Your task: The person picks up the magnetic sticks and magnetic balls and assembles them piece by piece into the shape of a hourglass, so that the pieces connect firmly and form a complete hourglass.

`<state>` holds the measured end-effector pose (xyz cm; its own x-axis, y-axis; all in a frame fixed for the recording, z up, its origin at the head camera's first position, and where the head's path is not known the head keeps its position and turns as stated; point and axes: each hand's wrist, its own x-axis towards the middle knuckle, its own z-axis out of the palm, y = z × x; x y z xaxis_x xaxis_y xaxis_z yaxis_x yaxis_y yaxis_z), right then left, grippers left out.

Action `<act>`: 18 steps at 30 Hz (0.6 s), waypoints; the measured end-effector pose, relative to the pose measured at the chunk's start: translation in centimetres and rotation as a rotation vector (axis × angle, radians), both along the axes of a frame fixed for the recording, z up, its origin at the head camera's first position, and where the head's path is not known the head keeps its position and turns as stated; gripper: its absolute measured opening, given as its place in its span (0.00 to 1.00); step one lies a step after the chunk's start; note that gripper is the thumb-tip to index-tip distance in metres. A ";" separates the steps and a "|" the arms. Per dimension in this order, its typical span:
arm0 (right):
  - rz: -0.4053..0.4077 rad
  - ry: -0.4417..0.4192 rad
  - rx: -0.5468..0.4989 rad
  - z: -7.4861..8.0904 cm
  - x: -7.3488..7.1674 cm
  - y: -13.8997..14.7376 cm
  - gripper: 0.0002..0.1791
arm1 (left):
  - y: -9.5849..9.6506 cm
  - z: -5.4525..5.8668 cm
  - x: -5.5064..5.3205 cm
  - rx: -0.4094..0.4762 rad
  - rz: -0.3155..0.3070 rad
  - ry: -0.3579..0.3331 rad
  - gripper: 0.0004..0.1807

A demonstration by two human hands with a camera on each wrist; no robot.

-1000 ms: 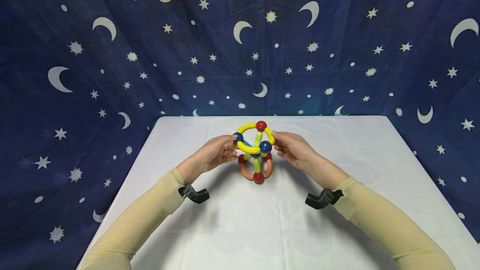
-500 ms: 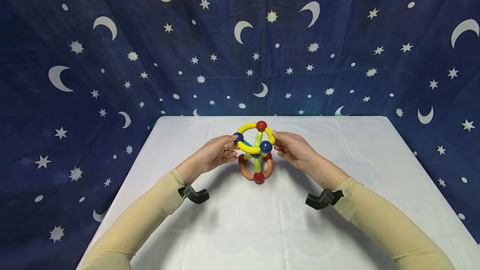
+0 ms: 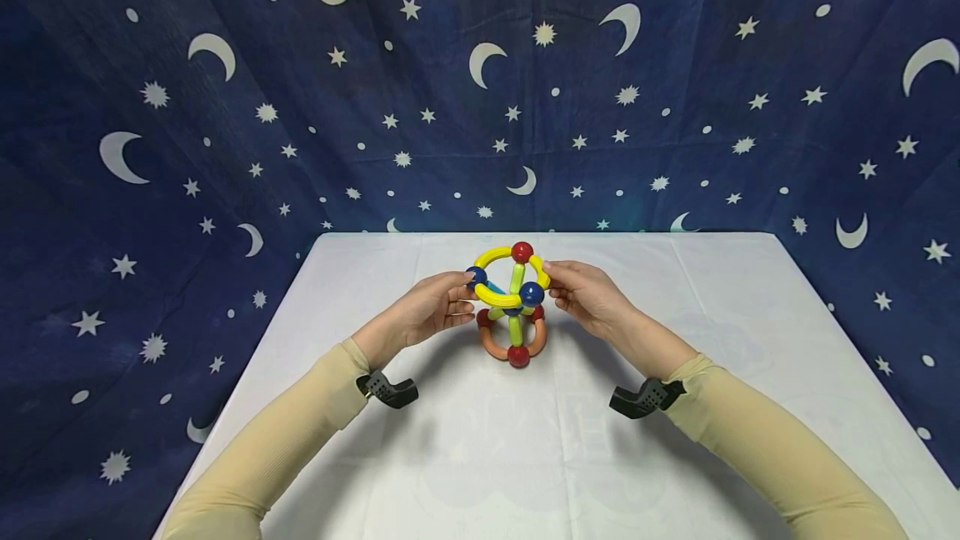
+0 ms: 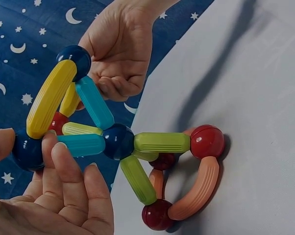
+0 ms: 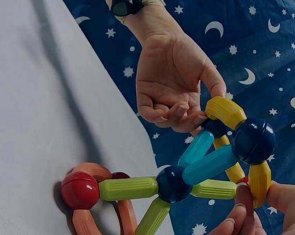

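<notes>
A magnetic ball-and-rod model stands on the table between both hands. Its base ring has orange curved rods (image 3: 492,348) and red balls (image 3: 518,356). Green rods (image 4: 162,142) rise to a central blue ball (image 4: 118,141). Two light blue rods (image 4: 94,101) and a green one fan upward to a top ring of yellow curved rods (image 3: 498,297), two blue balls and a red ball (image 3: 522,252). My left hand (image 3: 435,304) pinches the ring's left blue ball (image 4: 28,151) between thumb and fingers. With thumb and fingertips, my right hand (image 3: 587,294) pinches a yellow curved rod (image 5: 259,183) on the right.
A white cloth covers the table (image 3: 510,457). Behind and beside it hangs a dark blue curtain (image 3: 435,65) with moons and stars. Each wrist wears a black camera strap, such as the left wrist strap (image 3: 388,388).
</notes>
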<state>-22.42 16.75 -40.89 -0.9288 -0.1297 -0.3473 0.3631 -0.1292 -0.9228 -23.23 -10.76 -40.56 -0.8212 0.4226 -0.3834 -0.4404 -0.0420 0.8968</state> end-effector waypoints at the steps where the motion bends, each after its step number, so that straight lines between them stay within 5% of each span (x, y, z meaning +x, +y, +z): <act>1: -0.002 0.003 0.004 0.0 0.0 0.0 0.26 | 0.0 0.0 0.0 -0.003 0.001 0.000 0.19; 18: -0.012 0.014 0.053 -0.7 -0.2 0.1 0.28 | -0.5 -0.2 0.0 -0.015 -0.008 0.023 0.21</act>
<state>-22.58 16.87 -41.55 -0.9350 -0.1007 -0.3401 0.3486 -0.0842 -0.9335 -23.26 -11.22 -40.75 -0.8262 0.4239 -0.3711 -0.4203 -0.0252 0.9070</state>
